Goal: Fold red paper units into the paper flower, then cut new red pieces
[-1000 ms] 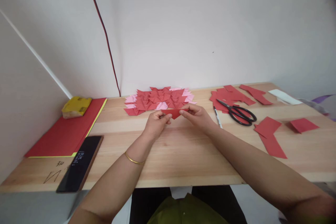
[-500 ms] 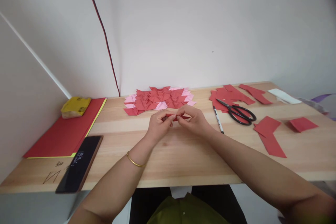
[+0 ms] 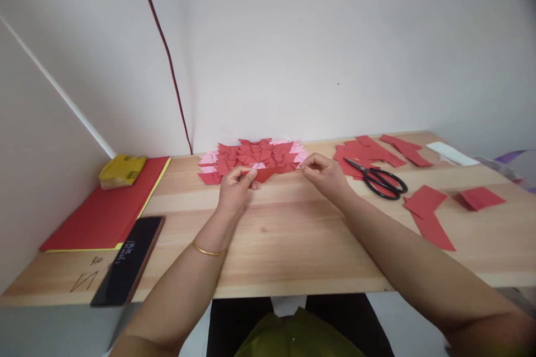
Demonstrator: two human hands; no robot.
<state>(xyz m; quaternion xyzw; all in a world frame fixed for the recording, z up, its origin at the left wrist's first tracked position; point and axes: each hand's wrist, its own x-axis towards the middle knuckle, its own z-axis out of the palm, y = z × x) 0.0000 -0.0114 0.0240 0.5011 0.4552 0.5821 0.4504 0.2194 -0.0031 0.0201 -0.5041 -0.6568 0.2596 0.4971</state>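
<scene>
Red sheets (image 3: 96, 212) with a yellow packet (image 3: 123, 171) on top, then a phone (image 3: 128, 262), lay at left. The left hand (image 3: 234, 189) pinched a red paper (image 3: 264, 174) in front of the folded pile (image 3: 251, 152); the right hand (image 3: 325, 177) had its fingertips narrowed, but I could not tell whether they gripped the other end. Scissors (image 3: 368, 172) and red scraps (image 3: 371, 150) lay further right. The held paper's outline blended into the pile. Half a second earlier the hands nearly touched; now they stood apart, the right covering the pen's spot

Light is soft, the upper-right corner dark.
</scene>
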